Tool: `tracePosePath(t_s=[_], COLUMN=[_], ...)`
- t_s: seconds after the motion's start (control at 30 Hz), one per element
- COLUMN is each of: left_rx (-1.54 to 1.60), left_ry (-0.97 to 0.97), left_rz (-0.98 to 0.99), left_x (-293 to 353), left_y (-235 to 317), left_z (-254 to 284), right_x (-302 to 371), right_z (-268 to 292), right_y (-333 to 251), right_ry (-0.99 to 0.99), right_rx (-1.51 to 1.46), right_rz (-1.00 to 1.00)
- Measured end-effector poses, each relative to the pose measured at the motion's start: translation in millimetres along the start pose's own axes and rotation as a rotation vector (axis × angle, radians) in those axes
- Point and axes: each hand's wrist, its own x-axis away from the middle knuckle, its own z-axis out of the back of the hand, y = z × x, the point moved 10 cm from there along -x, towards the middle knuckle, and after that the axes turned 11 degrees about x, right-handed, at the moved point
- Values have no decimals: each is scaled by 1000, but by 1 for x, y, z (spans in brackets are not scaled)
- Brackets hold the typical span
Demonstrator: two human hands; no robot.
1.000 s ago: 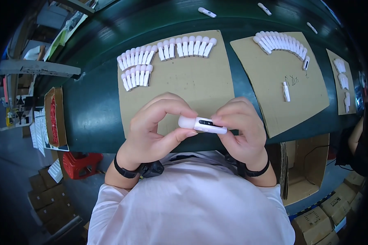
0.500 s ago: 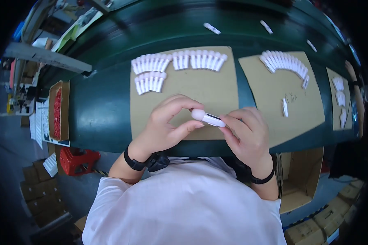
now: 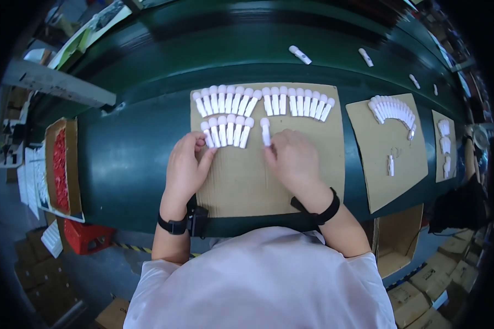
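Observation:
Small white wands with round pale-pink heads lie in rows on a cardboard sheet [image 3: 230, 186] in front of me. My right hand [image 3: 296, 159] pinches the lower end of a single wand [image 3: 265, 130], to the right of the lower row. That wand lies against the board or just over it; I cannot tell which. My left hand [image 3: 184, 167] has thumb and fingers around the leftmost wand [image 3: 207, 136] of the lower row [image 3: 230, 132]. Above run two fanned groups, the upper left row [image 3: 225, 103] and the upper right row [image 3: 302, 104].
To the right, a second cardboard sheet [image 3: 368, 170] bears a fan of wands [image 3: 394, 109] and a lone wand [image 3: 391, 165]. Several loose wands [image 3: 300, 55] lie on the green belt [image 3: 230, 49] beyond. A box of red pieces [image 3: 60, 170] stands at left, above a red stool [image 3: 88, 236].
Both hands held one wand over the board; now my right hand has it by the lower row, and my left hand has let go and moved left to that row. The view has shifted.

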Motion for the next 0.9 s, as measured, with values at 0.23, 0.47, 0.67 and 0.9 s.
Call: tracePosePath(t_s=[0.23,0.47,0.67,0.9], left_rx=[86,221,325,205], left_ry=[-26,12,-12,-95], left_rz=[-112,17,85,17], left_x=[7,12,16,12], left_y=[-8,-35,-44,-27], left_z=[0,-8,-8,-7], right_x=[-10,-96,-188,-211], right_z=[-4,37,-19,-72], right_y=[-6,67,96,108], right_ry=[-49,31,-197,-344], right_rx=[-91,31,194,197], right_rz=[16,9,-121,-169])
